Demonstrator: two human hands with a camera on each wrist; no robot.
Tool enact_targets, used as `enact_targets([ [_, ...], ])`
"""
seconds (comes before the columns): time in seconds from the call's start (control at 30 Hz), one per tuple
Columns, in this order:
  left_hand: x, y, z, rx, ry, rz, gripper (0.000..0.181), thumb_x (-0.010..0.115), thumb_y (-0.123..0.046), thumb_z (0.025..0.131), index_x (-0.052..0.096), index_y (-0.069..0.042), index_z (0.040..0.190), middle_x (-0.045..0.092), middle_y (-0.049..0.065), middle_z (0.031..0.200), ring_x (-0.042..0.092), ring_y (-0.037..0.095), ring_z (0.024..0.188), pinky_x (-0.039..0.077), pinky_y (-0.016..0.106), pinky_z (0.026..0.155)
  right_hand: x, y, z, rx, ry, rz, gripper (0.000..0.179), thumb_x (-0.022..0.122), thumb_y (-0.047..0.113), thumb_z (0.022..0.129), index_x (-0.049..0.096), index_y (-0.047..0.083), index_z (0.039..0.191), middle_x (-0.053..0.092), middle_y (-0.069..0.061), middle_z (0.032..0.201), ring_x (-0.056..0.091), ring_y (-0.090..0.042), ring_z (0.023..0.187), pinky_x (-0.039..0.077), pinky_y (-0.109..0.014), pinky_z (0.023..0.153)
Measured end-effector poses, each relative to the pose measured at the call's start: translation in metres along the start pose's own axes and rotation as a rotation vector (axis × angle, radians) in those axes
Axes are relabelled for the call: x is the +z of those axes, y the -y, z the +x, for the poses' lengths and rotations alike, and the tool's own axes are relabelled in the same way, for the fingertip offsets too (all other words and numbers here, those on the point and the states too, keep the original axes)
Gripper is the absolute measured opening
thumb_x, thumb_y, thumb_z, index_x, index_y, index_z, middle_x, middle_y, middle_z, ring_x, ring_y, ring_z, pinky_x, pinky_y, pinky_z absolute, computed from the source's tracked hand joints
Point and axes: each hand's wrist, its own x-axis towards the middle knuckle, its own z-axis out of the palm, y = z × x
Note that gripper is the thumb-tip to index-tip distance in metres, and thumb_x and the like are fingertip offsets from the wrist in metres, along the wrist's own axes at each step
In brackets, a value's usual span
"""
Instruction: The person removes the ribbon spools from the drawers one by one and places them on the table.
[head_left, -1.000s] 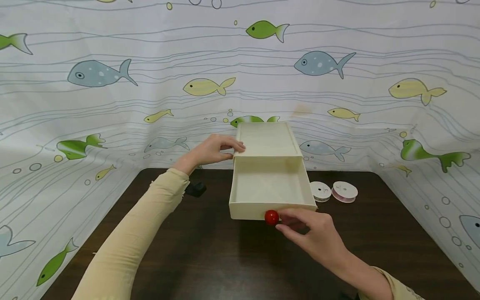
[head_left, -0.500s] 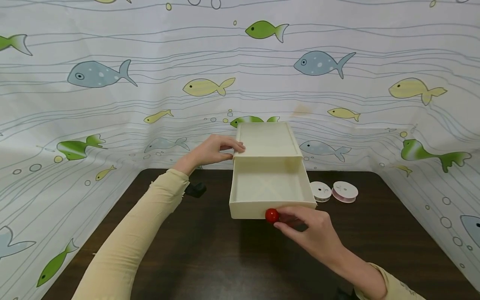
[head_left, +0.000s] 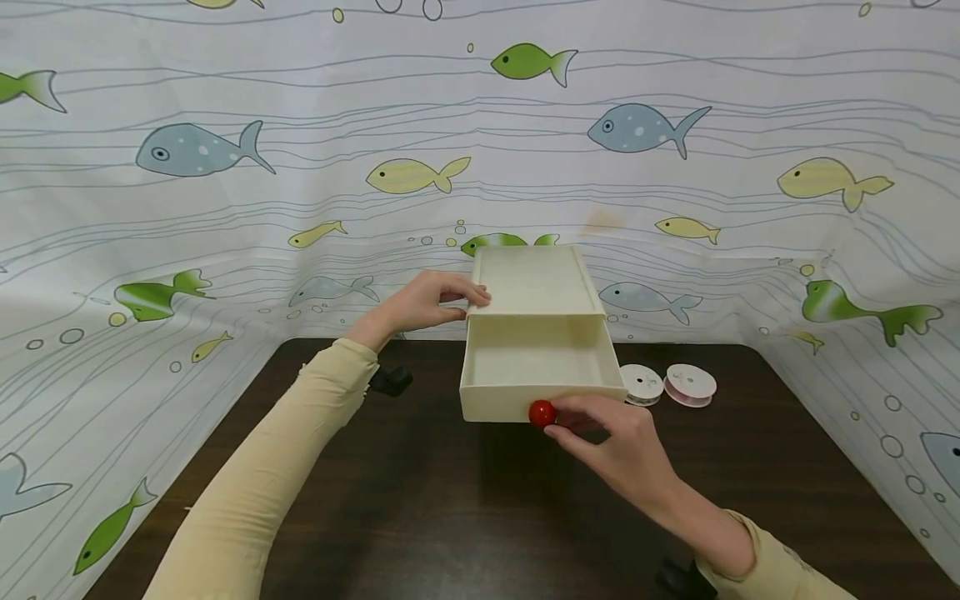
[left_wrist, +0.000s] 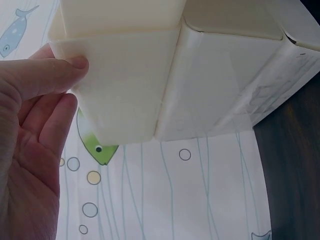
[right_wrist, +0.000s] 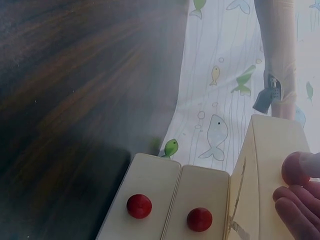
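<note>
A cream chest of small drawers (head_left: 536,279) stands at the back of the table, its top drawer (head_left: 487,404) pulled partway out. The inside of that drawer shows bare cream plastic. My right hand (head_left: 611,442) pinches the round red knob (head_left: 542,413) on the drawer front between thumb and fingers. At the chest's top left corner, my left hand (head_left: 427,302) grips the edge; in the left wrist view its thumb lies against the cream side wall (left_wrist: 120,90). Two lower drawers show in the right wrist view, each with a red knob (right_wrist: 139,206), and both are pushed in.
Two white ribbon spools (head_left: 690,383) lie right of the chest on the dark wooden table (head_left: 420,517). A fish-printed white sheet (head_left: 300,125) hangs behind and along both sides. A black wrist device (head_left: 392,380) sits under the left wrist.
The top drawer has slid a little way back into the chest, and my right hand has moved with it, still pinching the knob. My left hand has stayed in place.
</note>
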Motion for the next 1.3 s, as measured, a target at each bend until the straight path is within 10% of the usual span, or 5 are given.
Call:
enact_targets([
  [0.37,0.0,0.001,0.001,0.02,0.002,0.014,0.031,0.066,0.004,0.09,0.073,-0.008,0.118,0.066,0.011,0.132,0.058,0.026,0.131,0.053,0.041,0.105,0.005,-0.013,0.014,0.022,-0.008,-0.024,0.039,0.087,-0.001,0.068,0.075,0.009,0.104,0.078,-0.005,0.096,0.073,-0.01,0.073,0.061,-0.018,0.066],
  [1.3,0.0,0.003,0.0,0.024,0.011,-0.017,0.032,0.064,0.006,0.09,0.072,-0.008,0.119,0.065,0.012,0.133,0.056,0.026,0.132,0.049,0.036,0.11,0.02,-0.056,0.05,0.157,-0.005,-0.027,0.026,0.082,0.012,0.08,0.074,0.009,0.105,0.077,-0.006,0.097,0.075,-0.013,0.078,0.063,-0.024,0.07],
])
